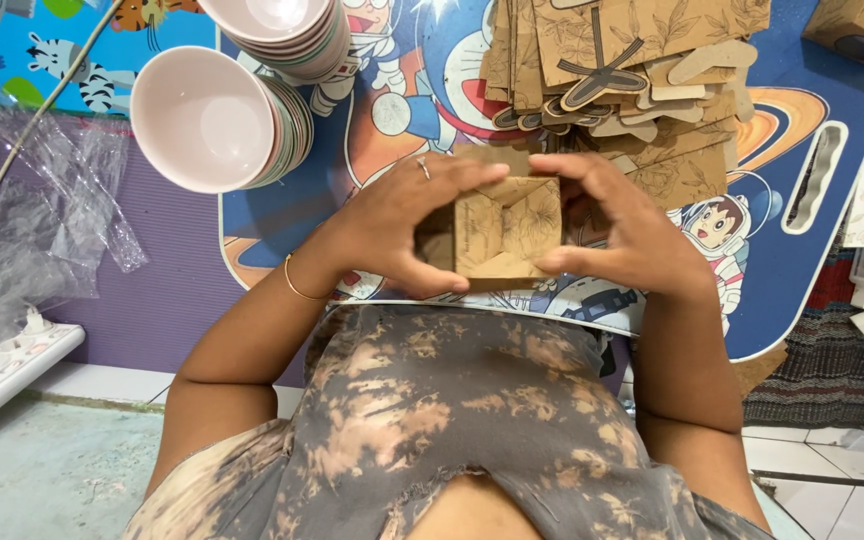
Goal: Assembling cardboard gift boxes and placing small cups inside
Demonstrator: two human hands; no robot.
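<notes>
Squarely between both hands: small brown kraft-cardboard box with a printed leaf pattern (502,232), flaps up, long axis running 9 to 3 o'clock, above the near edge of the blue cartoon-printed folding table (812,250). Left hand (397,225) clamped on its 9 o'clock side, right hand (622,230) on its 3 o'clock side, thumbs curled under, equally near. Stack of flat brown cardboard blanks (632,70) crowding 12 to 1 o'clock, pale pink nested bowls (214,118) at 10 o'clock, open room only toward 6 o'clock.

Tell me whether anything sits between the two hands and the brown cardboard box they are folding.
Nothing visible does. The left hand and the right hand both grip the brown leaf-printed cardboard box directly, fingers on its top and bottom edges above the small cartoon-printed blue table.
</notes>
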